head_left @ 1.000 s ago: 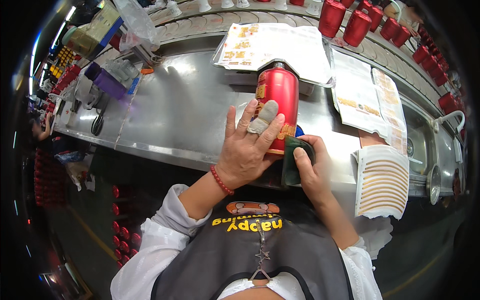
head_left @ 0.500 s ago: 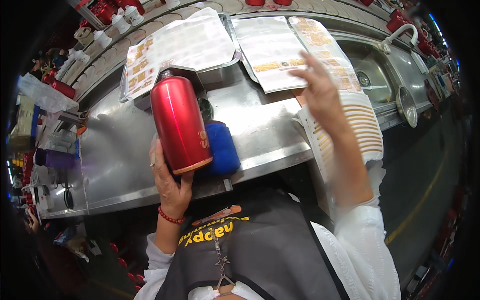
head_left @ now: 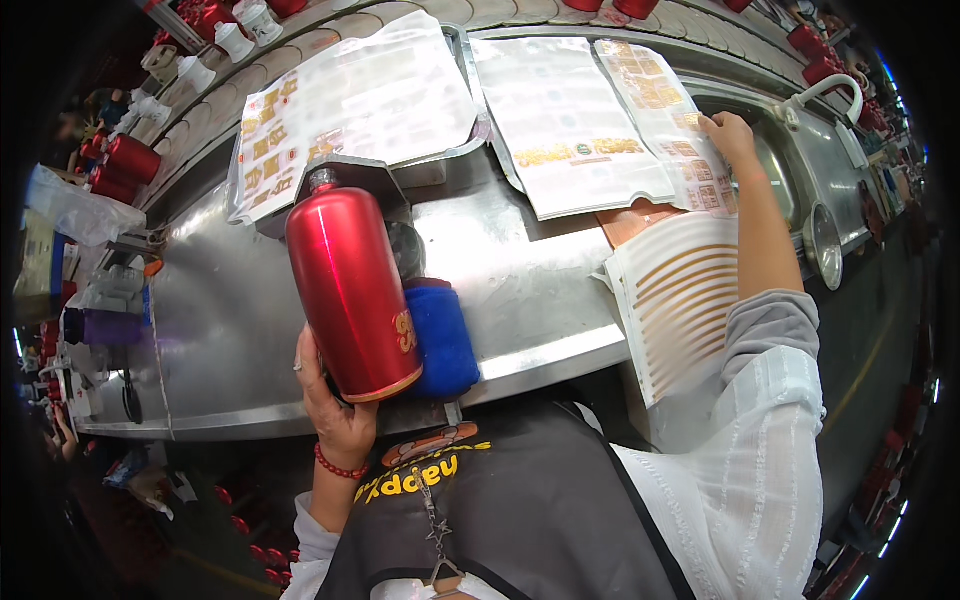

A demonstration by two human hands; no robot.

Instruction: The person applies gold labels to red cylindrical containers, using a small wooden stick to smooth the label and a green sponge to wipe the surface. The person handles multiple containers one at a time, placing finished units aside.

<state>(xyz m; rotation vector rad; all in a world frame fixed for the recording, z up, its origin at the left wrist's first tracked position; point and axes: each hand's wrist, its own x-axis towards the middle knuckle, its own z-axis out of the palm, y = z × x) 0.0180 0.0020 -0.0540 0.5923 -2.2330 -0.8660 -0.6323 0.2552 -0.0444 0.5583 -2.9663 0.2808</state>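
A glossy red metal bottle (head_left: 342, 290) with gold lettering low on its side leans on a dark metal stand (head_left: 385, 180). My left hand (head_left: 342, 425) is closed around the bottle's base from below. My right hand (head_left: 735, 142) is at the right edge of a narrow sheet of gold decals (head_left: 655, 95), its bent fingertips pressed together on the sheet beside a small gold print. A wider decal sheet (head_left: 555, 110) lies to the left of it. Against the bottle's right side is a blue cloth-covered block (head_left: 445, 340).
A large decal sheet (head_left: 370, 100) rests on a metal tray at the back left. White ridged strips (head_left: 690, 290) hang over the counter's front edge under my right forearm. On the right is a sink (head_left: 780, 160) with a white tap (head_left: 835, 85). A slatted conveyor (head_left: 540, 12) runs behind.
My right hand has moved right and away from me, from above the wide sheet onto the narrow sheet's right edge. My left hand still holds the bottle.
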